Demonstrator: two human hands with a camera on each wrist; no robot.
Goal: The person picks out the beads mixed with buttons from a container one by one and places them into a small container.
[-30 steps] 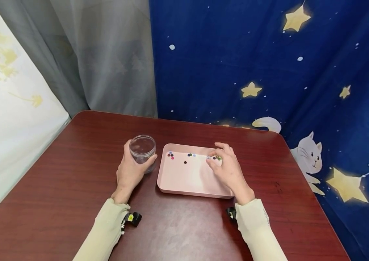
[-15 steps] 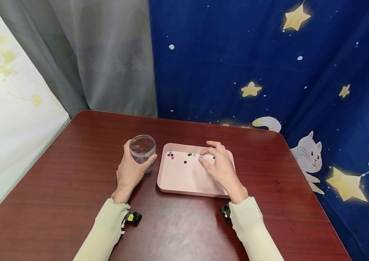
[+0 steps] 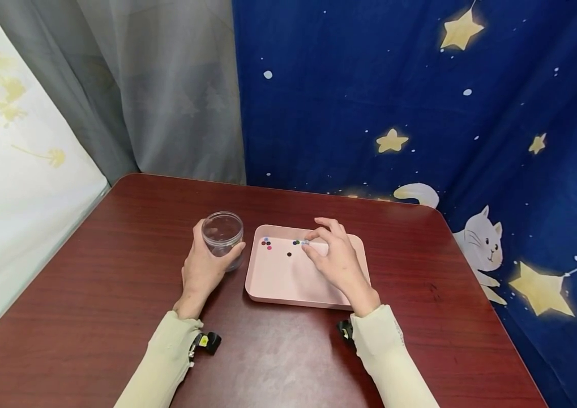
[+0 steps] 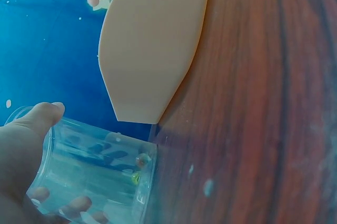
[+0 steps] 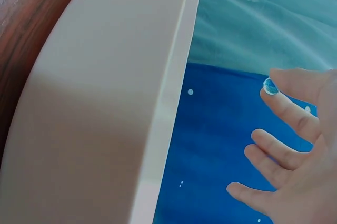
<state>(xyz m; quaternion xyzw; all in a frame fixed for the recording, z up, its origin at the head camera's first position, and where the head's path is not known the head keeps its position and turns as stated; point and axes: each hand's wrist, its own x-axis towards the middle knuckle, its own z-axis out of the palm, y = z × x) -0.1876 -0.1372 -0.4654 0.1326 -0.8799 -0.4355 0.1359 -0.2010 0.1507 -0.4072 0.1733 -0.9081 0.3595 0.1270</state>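
Clear jar point(image 3: 222, 246) holds beads point(image 4: 136, 177); others lie in pink tray point(image 3: 280, 283).

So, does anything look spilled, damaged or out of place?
Nothing looks spilled: the jar is upright in the left hand, and the loose marbles lie inside the tray. One oddity: faint dark marks on the table, right of the tray, break its smooth finish; scratches or stains, I cannot tell.

On a table point(image 3: 278, 351) with curtains point(image 3: 319, 113) behind its far edge, a jar point(image 3: 223, 232) holding marbles point(image 4: 142, 160) stands just beside the left edge of a tray point(image 3: 280, 277), with more marbles point(image 3: 268, 243) in the tray's far-left corner and near its far edge.
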